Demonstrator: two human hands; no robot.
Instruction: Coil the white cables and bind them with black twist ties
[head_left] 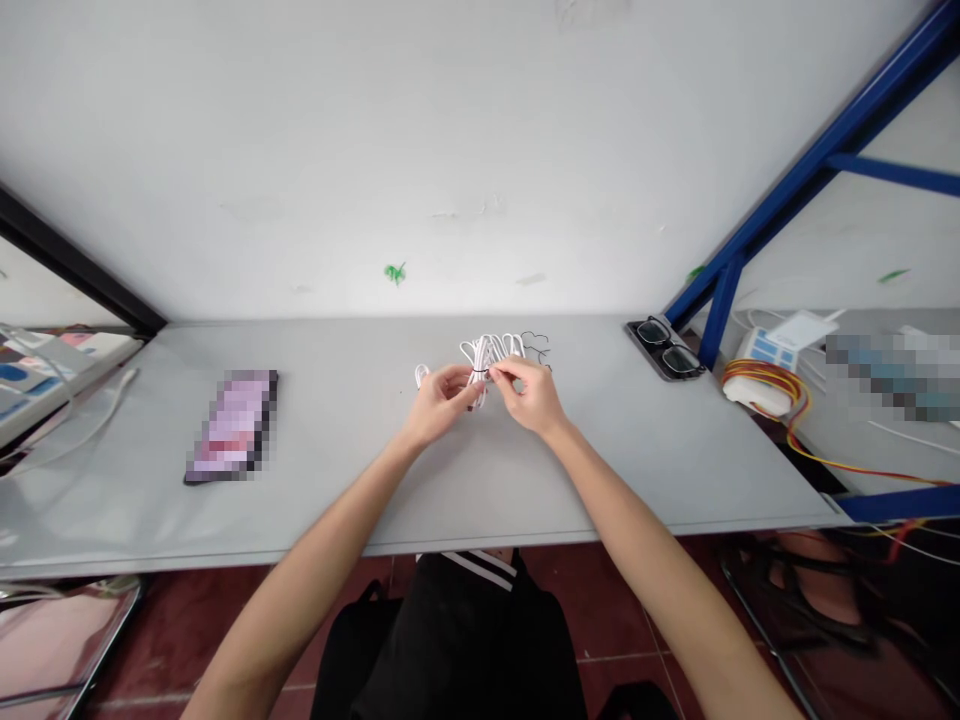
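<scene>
Wall, white and scuffed, stood behind a long grey table braced at the right by blue steel framing. Toward the table's left end lay a phone, its screen pixelated; toward the right, eyeglasses rested on a dark case near the far edge. Beyond the corner sat a white power adapter beside a coil of red and yellow wire. Mid-table, a white cable bundle was gathered in narrow loops, with a dark band around its waist and a thin black wire curling off at the far right. Left hand closed narrowly on the bundle from one side; right hand pinched it at the band. A tight pinch right at the band seemed the sound grip, keeping the loops gathered and even.
</scene>
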